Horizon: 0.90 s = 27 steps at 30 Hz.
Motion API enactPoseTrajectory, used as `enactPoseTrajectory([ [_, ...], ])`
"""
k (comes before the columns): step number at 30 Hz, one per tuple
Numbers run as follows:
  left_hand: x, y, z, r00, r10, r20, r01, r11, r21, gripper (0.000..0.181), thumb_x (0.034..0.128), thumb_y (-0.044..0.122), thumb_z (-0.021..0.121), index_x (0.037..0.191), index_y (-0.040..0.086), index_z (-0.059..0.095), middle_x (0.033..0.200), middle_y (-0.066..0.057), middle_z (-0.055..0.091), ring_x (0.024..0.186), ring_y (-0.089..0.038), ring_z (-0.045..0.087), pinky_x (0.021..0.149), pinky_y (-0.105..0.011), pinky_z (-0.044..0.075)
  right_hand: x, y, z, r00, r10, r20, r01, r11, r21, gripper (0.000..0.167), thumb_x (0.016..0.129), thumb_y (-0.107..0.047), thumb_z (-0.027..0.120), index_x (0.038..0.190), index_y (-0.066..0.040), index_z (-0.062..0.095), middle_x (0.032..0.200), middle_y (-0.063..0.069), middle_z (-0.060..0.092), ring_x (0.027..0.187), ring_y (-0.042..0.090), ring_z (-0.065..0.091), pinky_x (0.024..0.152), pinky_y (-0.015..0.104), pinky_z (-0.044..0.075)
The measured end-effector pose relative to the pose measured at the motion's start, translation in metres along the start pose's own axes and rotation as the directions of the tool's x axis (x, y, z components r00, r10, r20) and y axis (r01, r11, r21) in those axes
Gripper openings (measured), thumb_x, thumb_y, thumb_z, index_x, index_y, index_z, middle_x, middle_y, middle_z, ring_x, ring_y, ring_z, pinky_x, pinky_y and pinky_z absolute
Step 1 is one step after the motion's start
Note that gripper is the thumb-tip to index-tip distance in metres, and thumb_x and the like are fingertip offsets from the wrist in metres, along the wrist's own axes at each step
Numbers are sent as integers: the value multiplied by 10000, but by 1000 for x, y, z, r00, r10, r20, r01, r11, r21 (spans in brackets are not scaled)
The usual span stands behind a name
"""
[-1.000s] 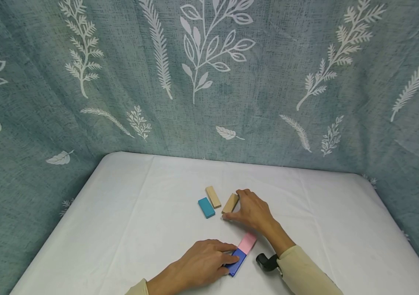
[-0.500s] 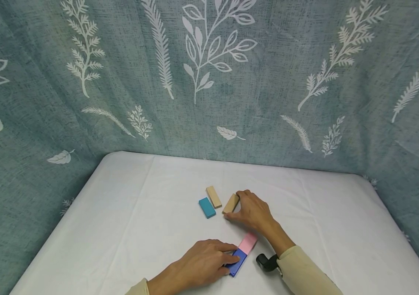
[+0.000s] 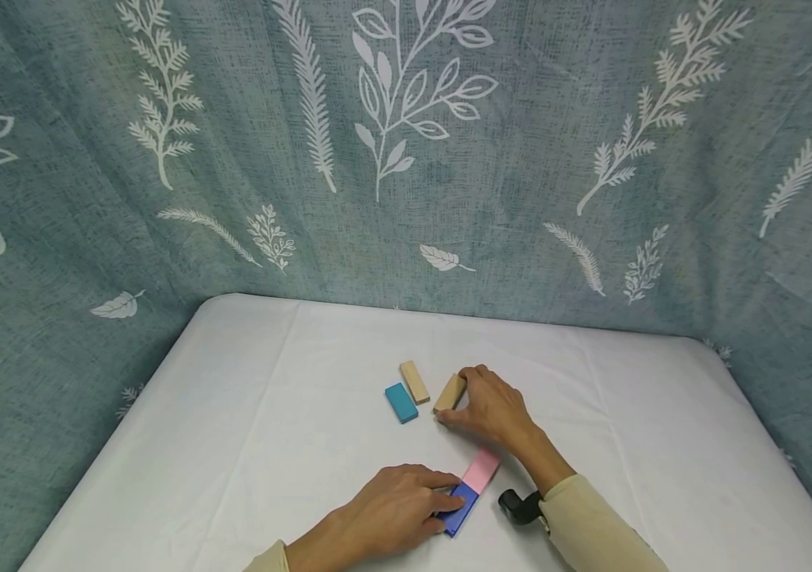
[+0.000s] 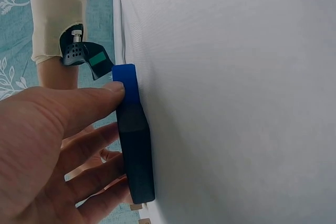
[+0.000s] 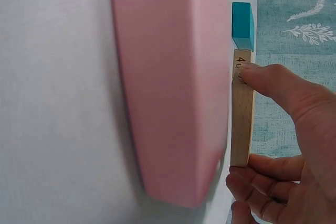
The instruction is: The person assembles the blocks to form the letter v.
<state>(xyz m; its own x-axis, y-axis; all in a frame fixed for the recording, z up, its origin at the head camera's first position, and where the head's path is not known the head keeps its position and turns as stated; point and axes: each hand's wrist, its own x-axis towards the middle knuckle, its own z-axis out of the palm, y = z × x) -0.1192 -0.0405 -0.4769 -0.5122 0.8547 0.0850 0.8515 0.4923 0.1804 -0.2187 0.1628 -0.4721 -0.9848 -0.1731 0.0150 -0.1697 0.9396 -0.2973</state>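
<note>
Blue block point(image 3: 458, 519): rectangular, lying well apart from the surface's point(image 3: 306, 381) far edge. Wooden block point(image 3: 450, 393): unpainted, dark print at one end, nearer that edge. Both slant, far ends toward right edge.

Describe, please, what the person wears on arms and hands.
The left hand and right hand are bare. Beige sleeves end above the wrists. By the right cuff sits a black device; the left wrist view shows its small holes, screw and green patch.

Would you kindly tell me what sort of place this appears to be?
Probably an indoor tabletop workspace, perhaps arranged for filming: leaf-printed fabric hangs behind a white-covered table, a pink block and a teal block lie there, and one wrist wears a black device.
</note>
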Motion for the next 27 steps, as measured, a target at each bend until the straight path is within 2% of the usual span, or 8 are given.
enactPoseTrajectory([
  [12, 0, -1, 0, 1000, -4, 11, 4, 1000, -20, 366, 956, 317, 711, 1316, 254, 701, 1407, 68, 595, 1261, -66, 561, 1008, -281, 479, -5, 2, -15, 1000, 4, -19, -4, 1000, 0, 779, 765, -477, 850, 1326, 2, 599, 1236, 153, 621, 1067, 285, 627, 835, 478, 546],
  [20, 0, 0, 0, 1000, -5, 1, 5, 1000, -14, 358, 958, 316, 708, 1311, 254, 704, 1399, 70, 600, 1259, -60, 561, 1011, -278, 475, -9, 5, -22, 999, 33, 0, -33, 999, 15, 813, 769, -513, 841, 1350, -8, 581, 1288, 167, 603, 1143, 317, 607, 874, 511, 534],
  [27, 1, 1, 1, 1000, -11, 11, 12, 1000, -27, 360, 955, 310, 714, 1308, 241, 707, 1397, 65, 604, 1264, -61, 560, 1021, -278, 470, -13, 8, -23, 999, 34, -9, -34, 999, 9, 801, 771, -508, 841, 1341, -7, 586, 1268, 168, 609, 1116, 315, 617, 851, 503, 541],
])
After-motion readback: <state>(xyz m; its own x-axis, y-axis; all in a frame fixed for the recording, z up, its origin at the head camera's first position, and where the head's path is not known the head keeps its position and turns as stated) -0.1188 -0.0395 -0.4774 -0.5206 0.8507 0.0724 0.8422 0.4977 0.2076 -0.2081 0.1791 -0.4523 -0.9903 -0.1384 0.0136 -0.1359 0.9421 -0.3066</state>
